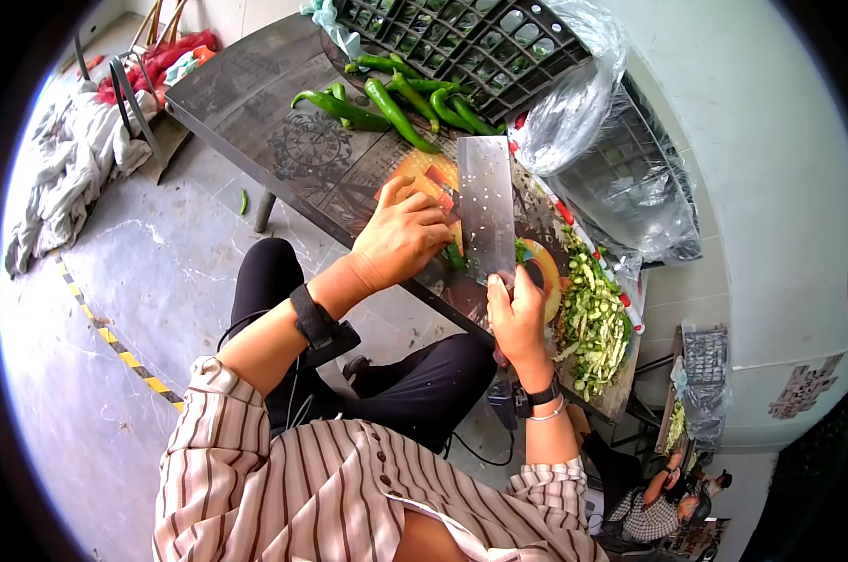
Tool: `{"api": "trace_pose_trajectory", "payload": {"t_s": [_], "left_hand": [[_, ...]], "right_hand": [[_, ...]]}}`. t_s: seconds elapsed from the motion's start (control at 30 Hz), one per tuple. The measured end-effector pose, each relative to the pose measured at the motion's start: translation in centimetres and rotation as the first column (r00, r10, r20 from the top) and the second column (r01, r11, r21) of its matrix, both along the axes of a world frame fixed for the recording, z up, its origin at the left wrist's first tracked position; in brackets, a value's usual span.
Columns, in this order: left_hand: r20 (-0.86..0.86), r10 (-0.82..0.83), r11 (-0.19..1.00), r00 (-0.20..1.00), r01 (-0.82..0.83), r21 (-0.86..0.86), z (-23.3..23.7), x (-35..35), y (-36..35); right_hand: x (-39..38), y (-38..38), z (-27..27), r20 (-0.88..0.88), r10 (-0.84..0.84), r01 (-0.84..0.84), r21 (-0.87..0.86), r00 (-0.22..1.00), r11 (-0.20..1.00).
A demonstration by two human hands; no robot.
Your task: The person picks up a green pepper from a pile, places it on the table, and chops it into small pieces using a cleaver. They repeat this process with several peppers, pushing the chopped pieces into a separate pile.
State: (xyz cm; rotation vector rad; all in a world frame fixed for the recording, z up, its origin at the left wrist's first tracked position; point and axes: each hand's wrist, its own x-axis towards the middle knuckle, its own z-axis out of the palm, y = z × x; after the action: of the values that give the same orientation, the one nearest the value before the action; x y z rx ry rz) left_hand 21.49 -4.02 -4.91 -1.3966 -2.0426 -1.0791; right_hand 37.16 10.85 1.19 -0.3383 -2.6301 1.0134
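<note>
My right hand [519, 314] grips the handle of a wide cleaver [486, 201], its blade flecked with small pale bits. Beside the blade, my left hand [403, 229] is curled over a green chili pepper [455, 256], of which only a short part shows below the fingers. An orange patterned board or sheet [426, 178] lies under and behind that hand. Farther back on the table are several whole green chili peppers [400, 110]. Right of the cleaver spreads a heap of chopped pepper [592, 332].
A black plastic crate [480, 47] with peppers inside stands at the table's back. Clear plastic [574, 122] drapes over a second crate. The dark table [246, 89] has its edge before my knees. At lower right sits another person [653, 515].
</note>
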Motion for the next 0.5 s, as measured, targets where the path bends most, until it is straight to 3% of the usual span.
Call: {"api": "trace_pose_trajectory", "payload": {"t_s": [0.5], "left_hand": [[0.010, -0.022, 1.000, 1.000, 0.022, 0.009, 0.35, 0.19, -0.14]], "right_hand": [[-0.58, 0.14, 0.84, -0.016, 0.123, -0.118, 0.190, 0.992, 0.975]]}}
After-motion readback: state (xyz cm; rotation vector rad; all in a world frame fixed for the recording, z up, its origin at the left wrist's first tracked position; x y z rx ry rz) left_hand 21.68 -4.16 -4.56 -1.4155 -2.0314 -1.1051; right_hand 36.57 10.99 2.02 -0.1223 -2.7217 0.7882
